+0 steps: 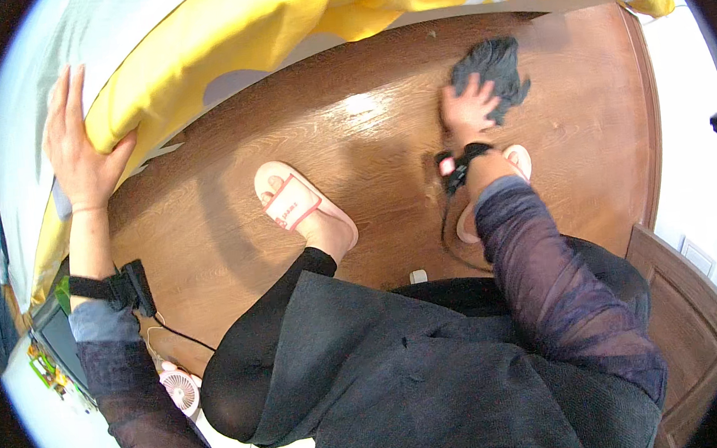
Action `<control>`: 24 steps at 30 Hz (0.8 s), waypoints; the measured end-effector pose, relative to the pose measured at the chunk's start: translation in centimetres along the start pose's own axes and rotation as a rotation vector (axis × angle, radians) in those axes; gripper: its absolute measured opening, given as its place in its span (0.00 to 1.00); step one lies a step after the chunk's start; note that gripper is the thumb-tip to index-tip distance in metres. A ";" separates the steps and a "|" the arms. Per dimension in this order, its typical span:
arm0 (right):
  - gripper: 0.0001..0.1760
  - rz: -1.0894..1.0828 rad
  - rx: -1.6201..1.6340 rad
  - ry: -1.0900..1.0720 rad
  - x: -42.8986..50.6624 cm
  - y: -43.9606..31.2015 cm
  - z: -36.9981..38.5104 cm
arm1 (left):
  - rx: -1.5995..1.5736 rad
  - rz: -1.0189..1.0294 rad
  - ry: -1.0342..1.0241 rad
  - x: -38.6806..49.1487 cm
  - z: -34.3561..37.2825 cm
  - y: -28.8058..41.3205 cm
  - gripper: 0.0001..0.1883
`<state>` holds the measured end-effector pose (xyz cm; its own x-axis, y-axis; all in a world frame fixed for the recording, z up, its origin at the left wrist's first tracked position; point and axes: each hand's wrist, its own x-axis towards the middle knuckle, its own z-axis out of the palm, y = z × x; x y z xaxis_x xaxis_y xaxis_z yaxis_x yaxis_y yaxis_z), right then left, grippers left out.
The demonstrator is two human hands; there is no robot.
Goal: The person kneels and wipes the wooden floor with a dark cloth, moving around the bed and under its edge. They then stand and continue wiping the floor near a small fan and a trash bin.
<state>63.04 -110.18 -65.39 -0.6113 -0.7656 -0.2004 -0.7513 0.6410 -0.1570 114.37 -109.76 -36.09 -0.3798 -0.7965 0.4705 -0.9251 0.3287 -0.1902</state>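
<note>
My left hand (88,144) rests on the edge of a bed, fingers flat on the pale sheet and thumb spread over the yellow bedding (244,50). My right hand (470,106) is low over the wood-look floor (374,178), slightly blurred, with its fingers spread. Just beyond and partly under those fingers lies a crumpled dark grey cloth (490,69). Whether the palm presses on the floor cannot be told. Both wrists wear black straps with small devices and cables.
My feet are in pink slippers (293,200), the right one partly hidden by my forearm. A small pink-and-white fan (181,389) stands at lower left. At right are a white wall (684,154) and a brown wooden door (688,318). A small white object (419,276) lies near my skirt.
</note>
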 end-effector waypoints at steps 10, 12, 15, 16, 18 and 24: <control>0.46 -1.139 -0.247 -0.688 -20.7 -2.1 -2.9 | 0.030 -0.277 -0.260 -1.1 -0.6 0.6 0.55; 0.42 -1.208 -0.210 -0.662 -20.9 1.2 -2.8 | 0.014 -0.405 -0.358 -0.5 -1.9 2.0 0.44; 0.37 -1.114 -0.327 -0.846 -18.8 7.0 -1.1 | -0.138 -0.510 -0.385 -0.2 -4.9 4.7 0.38; 0.34 -1.075 -0.377 -0.985 -17.6 8.7 -0.5 | -0.160 -0.434 -0.371 -1.0 -6.2 5.3 0.40; 0.33 -1.101 -0.783 -1.174 -15.7 9.8 0.7 | -0.639 -0.356 -0.408 -4.5 -9.7 6.5 0.40; 0.31 -0.931 -0.148 -0.689 -15.9 8.0 -3.3 | -1.255 -0.625 -0.512 -23.1 -24.8 14.2 0.29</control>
<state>65.90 -93.03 -60.23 0.4216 -0.7159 -0.5566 -0.8876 -0.2002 -0.4149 110.08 -74.04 -28.28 -0.1394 -0.9693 -0.2024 -0.4299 -0.1249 0.8942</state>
